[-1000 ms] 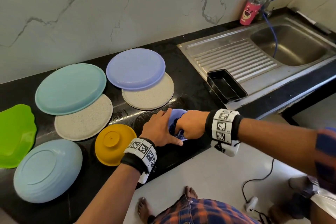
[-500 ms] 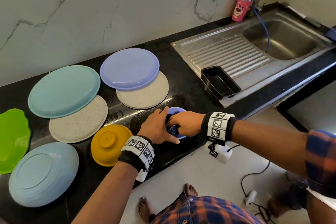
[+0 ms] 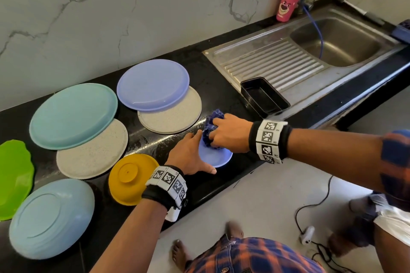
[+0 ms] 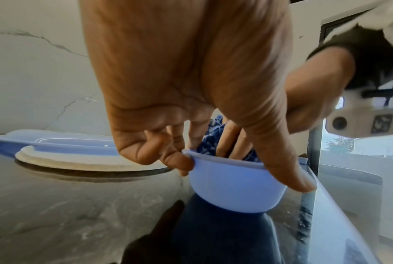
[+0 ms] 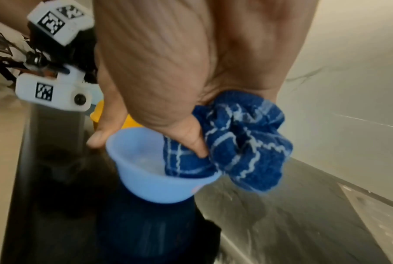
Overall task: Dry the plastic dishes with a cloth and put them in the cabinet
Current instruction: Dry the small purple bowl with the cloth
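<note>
Two hands at small blue bowl [image 3: 218,157], left hand [image 3: 188,157] gripping rim, right hand [image 3: 226,133] clutching blue cloth [image 5: 240,142] inside it

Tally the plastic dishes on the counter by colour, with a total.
Blue or teal plates: 3
Speckled beige plates: 2
Green plate: 1
Yellow bowl: 1
Blue bowl: 1
Total: 8

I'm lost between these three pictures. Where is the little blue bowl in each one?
Head: small blue bowl lies centre, at the counter's front edge, between both hands.
Left wrist: lower centre, the left hand gripping its rim.
Right wrist: lower centre.
Shared landmark: the checked blue cloth stuffed inside it.
</note>
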`<state>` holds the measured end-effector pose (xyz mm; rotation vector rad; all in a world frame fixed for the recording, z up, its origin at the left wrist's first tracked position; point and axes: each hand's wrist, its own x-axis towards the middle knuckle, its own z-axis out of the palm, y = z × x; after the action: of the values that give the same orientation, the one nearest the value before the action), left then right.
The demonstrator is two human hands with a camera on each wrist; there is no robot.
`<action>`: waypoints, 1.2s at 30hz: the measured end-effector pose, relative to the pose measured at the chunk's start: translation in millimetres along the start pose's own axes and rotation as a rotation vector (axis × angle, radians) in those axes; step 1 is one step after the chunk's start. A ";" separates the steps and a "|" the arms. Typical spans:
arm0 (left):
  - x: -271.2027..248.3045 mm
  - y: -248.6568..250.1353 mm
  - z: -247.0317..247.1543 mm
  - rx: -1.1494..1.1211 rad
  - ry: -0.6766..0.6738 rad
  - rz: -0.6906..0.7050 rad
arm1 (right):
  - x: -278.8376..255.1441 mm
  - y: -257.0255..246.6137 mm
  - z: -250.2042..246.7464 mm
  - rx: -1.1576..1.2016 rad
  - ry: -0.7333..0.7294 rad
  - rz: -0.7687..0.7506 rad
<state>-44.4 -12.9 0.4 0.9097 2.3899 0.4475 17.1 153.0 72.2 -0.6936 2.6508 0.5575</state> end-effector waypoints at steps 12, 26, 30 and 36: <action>3.5 8.1 5.9 -0.031 0.017 -0.050 | 5.3 -26.2 23.1 0.062 -0.028 0.030; -12.5 17.9 1.2 -0.189 0.014 -0.039 | 29.0 -2.1 -12.2 0.995 -0.336 0.278; -13.8 18.3 3.8 -0.250 0.069 -0.009 | 20.7 7.0 9.5 1.437 -0.176 0.616; -8.8 16.5 10.0 -0.310 0.116 0.001 | 9.8 -1.7 33.5 1.683 0.259 0.924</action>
<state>-24.7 -5.9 3.5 0.7620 2.3330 0.8639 17.5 162.9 38.7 0.9803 2.3297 -1.5353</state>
